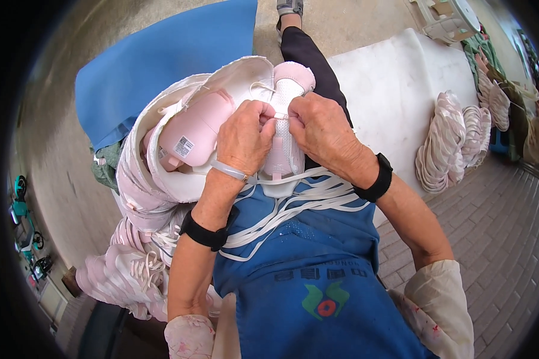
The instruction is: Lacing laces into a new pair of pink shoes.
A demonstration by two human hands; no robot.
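Observation:
A pink and white shoe upper [290, 87] lies lengthwise over my lap, its padded pink end pointing away from me. My left hand [245, 136] is closed in a pinch at its left side, and my right hand [324, 128] pinches from the right. Between the fingertips a short stretch of white shoelace [281, 115] crosses the upper; the exact grip is partly hidden. A thin lace end loops up beyond my left fingers. Many loose white laces [299, 197] lie across my blue apron [293, 263], below the upper.
At my left sit nested white and pink shoe uppers [188, 128], one with a white label, above another striped pile [126, 275]. More bundled uppers [446, 140] rest on a white sheet [389, 84] at right. A blue sheet [161, 54] and white stool [452, 21] are farther off.

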